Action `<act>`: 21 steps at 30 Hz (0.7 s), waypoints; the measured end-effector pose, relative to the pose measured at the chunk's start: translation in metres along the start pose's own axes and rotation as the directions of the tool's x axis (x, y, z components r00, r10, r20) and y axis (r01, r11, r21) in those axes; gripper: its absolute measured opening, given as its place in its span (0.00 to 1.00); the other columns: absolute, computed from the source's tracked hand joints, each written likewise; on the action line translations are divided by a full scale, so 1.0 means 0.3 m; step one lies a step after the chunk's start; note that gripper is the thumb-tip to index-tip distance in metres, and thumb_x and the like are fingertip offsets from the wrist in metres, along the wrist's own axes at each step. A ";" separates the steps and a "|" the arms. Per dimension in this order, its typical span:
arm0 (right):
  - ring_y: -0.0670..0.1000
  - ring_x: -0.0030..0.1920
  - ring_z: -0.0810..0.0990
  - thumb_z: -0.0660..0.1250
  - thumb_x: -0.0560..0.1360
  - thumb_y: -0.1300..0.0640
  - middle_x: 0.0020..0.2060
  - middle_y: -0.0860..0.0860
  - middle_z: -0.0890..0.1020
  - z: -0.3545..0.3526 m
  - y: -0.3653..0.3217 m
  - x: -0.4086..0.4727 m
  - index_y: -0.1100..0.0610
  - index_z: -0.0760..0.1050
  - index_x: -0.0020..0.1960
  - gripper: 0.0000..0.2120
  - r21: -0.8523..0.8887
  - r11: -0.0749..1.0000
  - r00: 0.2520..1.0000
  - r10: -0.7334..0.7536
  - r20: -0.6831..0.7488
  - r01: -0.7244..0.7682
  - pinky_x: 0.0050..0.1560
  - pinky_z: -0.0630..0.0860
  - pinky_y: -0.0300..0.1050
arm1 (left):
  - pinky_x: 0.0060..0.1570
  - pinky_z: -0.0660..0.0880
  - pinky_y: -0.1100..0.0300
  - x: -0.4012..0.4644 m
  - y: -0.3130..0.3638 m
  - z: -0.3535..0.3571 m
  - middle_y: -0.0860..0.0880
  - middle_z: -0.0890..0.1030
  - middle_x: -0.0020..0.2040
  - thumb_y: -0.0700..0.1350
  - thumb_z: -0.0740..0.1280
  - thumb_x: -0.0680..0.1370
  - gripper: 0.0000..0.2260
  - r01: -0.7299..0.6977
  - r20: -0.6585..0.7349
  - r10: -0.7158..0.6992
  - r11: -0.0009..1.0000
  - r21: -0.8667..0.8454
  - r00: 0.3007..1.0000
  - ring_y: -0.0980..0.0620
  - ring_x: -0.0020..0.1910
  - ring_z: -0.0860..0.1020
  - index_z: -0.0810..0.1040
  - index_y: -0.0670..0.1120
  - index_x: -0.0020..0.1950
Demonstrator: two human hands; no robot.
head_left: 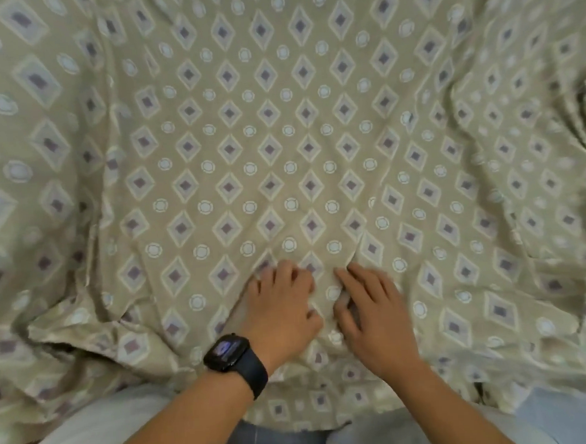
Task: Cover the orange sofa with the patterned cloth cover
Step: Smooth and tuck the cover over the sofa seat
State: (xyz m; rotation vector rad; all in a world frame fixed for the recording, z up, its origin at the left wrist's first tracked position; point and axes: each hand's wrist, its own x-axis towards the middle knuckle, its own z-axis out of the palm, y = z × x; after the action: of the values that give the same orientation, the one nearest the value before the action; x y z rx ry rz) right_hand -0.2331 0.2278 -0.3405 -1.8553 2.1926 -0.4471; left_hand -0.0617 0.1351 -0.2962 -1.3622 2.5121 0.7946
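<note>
Beige diamond-and-circle patterned cloth cover [307, 145] filling the frame, orange sofa hidden beneath. Left hand [283, 311] and right hand [373, 316] flat, fingers loosely spread, lower centre. Best smoothed outward, chasing side wrinkles.

This looks like a room in a home, a living room most likely. A beige woven cloth printed with purple-centred diamonds and pale rings [307, 145] drapes over a broad, soft piece of furniture, sagging into folds at 3 and 9 o'clock as it would over cushions and armrests. At 6 o'clock, below the cloth's hem, a strip of grey-blue tiled floor [274, 442] shows, of the domestic kind.
</note>
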 end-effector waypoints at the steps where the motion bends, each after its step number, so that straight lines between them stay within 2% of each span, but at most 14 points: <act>1: 0.53 0.73 0.68 0.59 0.82 0.46 0.74 0.49 0.71 0.014 0.011 0.025 0.50 0.69 0.76 0.24 0.002 1.000 1.000 -0.004 0.027 0.004 0.74 0.64 0.54 | 0.64 0.63 0.49 0.021 0.012 0.010 0.53 0.61 0.67 0.54 0.62 0.76 0.20 -0.051 -0.013 0.052 0.998 0.023 0.999 0.46 0.64 0.62 0.64 0.57 0.68; 3: 0.51 0.77 0.63 0.55 0.82 0.43 0.76 0.47 0.67 0.028 0.026 0.052 0.47 0.65 0.78 0.26 -0.001 1.000 0.999 -0.024 0.049 0.024 0.77 0.61 0.54 | 0.69 0.60 0.48 0.030 0.044 0.024 0.51 0.56 0.74 0.54 0.62 0.78 0.26 -0.150 0.014 0.149 0.982 0.112 0.989 0.45 0.71 0.58 0.60 0.56 0.74; 5: 0.49 0.78 0.59 0.56 0.82 0.43 0.78 0.45 0.64 0.005 0.034 0.069 0.46 0.61 0.80 0.26 0.026 0.998 0.992 -0.055 0.116 0.053 0.78 0.58 0.50 | 0.70 0.61 0.47 0.023 0.053 0.024 0.50 0.57 0.75 0.54 0.64 0.78 0.26 -0.166 0.053 0.161 0.978 0.126 0.986 0.44 0.73 0.57 0.61 0.54 0.74; 8: 0.46 0.73 0.65 0.60 0.83 0.47 0.75 0.44 0.66 -0.069 0.040 0.009 0.47 0.59 0.80 0.27 0.139 0.990 0.989 0.002 0.151 -0.023 0.72 0.66 0.45 | 0.64 0.69 0.48 -0.019 0.055 0.023 0.52 0.65 0.70 0.54 0.64 0.78 0.21 -0.183 0.057 0.178 0.976 0.115 0.982 0.46 0.69 0.64 0.67 0.54 0.70; 10: 0.49 0.69 0.71 0.61 0.82 0.50 0.71 0.46 0.70 -0.153 0.043 -0.076 0.47 0.61 0.79 0.26 0.154 0.983 0.982 0.072 0.175 -0.100 0.67 0.71 0.45 | 0.62 0.70 0.48 -0.072 0.068 0.032 0.53 0.66 0.69 0.52 0.64 0.79 0.21 -0.175 0.059 0.169 0.978 0.114 0.984 0.46 0.68 0.65 0.67 0.54 0.71; 14: 0.52 0.66 0.73 0.62 0.80 0.49 0.69 0.47 0.71 -0.293 0.098 -0.187 0.47 0.66 0.75 0.24 -0.028 0.981 0.928 0.191 0.320 -0.192 0.64 0.72 0.47 | 0.63 0.70 0.46 -0.145 0.139 0.043 0.51 0.63 0.72 0.50 0.64 0.78 0.24 -0.204 0.095 0.190 0.966 0.158 0.977 0.43 0.69 0.64 0.64 0.54 0.74; 18: 0.51 0.65 0.73 0.61 0.80 0.52 0.68 0.46 0.71 -0.399 0.186 -0.265 0.46 0.68 0.73 0.22 -0.137 0.967 0.934 0.245 0.262 -0.215 0.59 0.74 0.46 | 0.69 0.65 0.47 -0.195 0.225 0.098 0.51 0.59 0.77 0.47 0.64 0.79 0.26 -0.224 0.006 0.227 0.956 0.187 0.974 0.45 0.75 0.59 0.63 0.55 0.77; 21: 0.51 0.63 0.74 0.60 0.81 0.51 0.67 0.45 0.71 -0.428 0.311 -0.354 0.46 0.67 0.73 0.21 -0.191 0.943 0.914 0.316 0.255 -0.273 0.56 0.75 0.46 | 0.70 0.64 0.48 -0.193 0.291 0.145 0.50 0.63 0.75 0.48 0.64 0.79 0.25 -0.224 -0.036 0.240 0.943 0.246 0.970 0.45 0.74 0.60 0.64 0.54 0.75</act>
State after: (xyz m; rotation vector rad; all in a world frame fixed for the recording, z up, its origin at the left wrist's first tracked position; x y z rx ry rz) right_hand -0.3479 0.3568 -0.2587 -1.5014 2.3004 0.0446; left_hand -0.1047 0.2383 -0.2779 -1.0436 2.7482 0.4664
